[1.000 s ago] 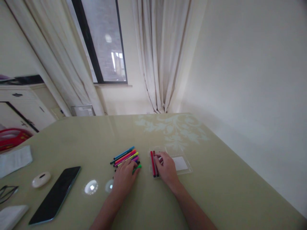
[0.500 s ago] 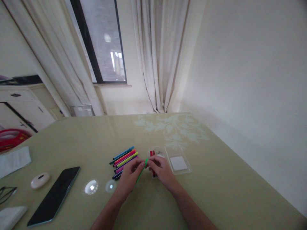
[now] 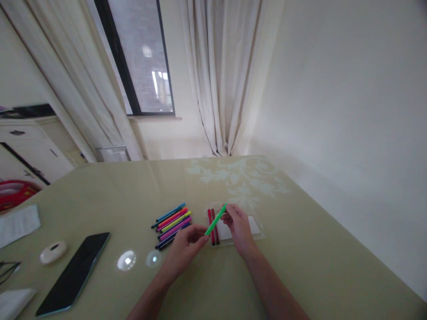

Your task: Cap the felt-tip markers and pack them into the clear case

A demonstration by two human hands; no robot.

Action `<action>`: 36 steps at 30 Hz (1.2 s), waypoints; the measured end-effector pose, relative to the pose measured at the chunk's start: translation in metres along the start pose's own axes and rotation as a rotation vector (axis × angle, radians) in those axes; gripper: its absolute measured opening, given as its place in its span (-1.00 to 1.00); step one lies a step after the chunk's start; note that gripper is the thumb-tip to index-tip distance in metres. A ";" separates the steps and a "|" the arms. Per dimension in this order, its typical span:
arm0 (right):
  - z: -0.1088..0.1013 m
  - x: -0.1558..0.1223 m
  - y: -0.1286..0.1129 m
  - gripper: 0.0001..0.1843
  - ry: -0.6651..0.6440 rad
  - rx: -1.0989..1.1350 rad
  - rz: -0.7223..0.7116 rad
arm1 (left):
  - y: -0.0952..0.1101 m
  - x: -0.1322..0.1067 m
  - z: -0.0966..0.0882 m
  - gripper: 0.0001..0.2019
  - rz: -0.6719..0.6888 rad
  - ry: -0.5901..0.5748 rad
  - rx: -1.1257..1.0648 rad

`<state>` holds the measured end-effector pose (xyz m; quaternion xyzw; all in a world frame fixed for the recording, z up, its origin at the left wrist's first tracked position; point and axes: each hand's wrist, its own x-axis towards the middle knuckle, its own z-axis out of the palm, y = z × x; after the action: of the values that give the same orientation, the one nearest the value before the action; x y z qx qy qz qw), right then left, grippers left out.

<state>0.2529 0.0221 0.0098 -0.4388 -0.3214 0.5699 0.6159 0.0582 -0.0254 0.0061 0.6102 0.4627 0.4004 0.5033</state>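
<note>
A bright green marker pen (image 3: 216,220) slants up to the right between my two hands. My left hand (image 3: 188,243) pinches its lower end, and the fingertips of my right hand (image 3: 238,223) close on its upper end. Below the pen lies an opened clear plastic case (image 3: 262,233), partly covered by my right hand. Two red marker pens (image 3: 213,233) lie side by side in the left part of the case, with a white card to their right. Left of my hands rests a row of several coloured marker pens (image 3: 173,222).
At the left lie a dark smartphone (image 3: 75,271), a white oval case (image 3: 53,252), a folded white cloth (image 3: 20,226) and a dark cable (image 3: 8,270). The table (image 3: 316,266) runs along a wall on the right. Curtains (image 3: 223,80) hang beyond its far edge.
The green marker pen has turned from steep, mostly hidden in my fingers, to slanting up rightward in plain sight. My right hand has moved up and right, uncovering the red pens.
</note>
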 end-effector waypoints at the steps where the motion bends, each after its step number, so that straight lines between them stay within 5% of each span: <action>1: 0.000 0.000 -0.001 -0.57 -0.003 -0.004 -0.004 | 0.001 0.000 0.000 -0.61 -0.007 -0.004 0.004; 30: 0.001 0.001 0.002 -0.56 -0.104 -0.153 -0.023 | 0.000 -0.001 0.009 -0.57 -0.004 0.047 0.079; 36: -0.013 0.013 0.001 -0.53 -0.065 -0.316 -0.102 | -0.009 -0.004 0.021 -0.64 0.149 0.075 0.388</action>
<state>0.2660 0.0323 0.0023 -0.4948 -0.4485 0.4942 0.5566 0.0761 -0.0344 -0.0063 0.7128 0.5029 0.3623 0.3281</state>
